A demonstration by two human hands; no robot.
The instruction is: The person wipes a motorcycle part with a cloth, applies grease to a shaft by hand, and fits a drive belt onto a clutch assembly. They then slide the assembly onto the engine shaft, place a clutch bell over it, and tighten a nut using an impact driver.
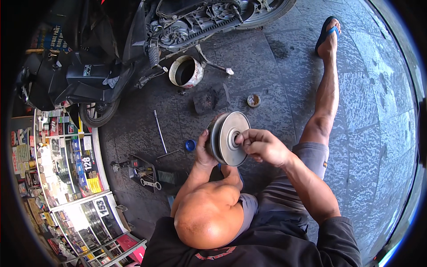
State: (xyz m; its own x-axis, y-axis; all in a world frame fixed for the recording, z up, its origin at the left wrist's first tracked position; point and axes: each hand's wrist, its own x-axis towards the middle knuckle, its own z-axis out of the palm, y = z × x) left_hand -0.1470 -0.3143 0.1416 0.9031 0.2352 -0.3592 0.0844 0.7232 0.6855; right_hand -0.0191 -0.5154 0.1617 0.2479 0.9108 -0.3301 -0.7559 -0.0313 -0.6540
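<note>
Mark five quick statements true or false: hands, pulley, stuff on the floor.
1. The left hand grips the metal pulley. True.
2. The right hand holds a wrench. False: its fingers are at the pulley's hub.
3. A blue cap lies on the floor. True.
4. The round tin is inside the bucket. False: it sits on the floor, apart from the bucket.
5. A T-handled tool lies on the floor. True.

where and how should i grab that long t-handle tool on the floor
Probably take the T-handle tool mid-shaft, coming from above, fingers closing across it: it lies flat, and its shaft is long, slim and straight, with the crossbar at the end nearer the person. The left hand is nearer but holds the metal pulley.
</note>
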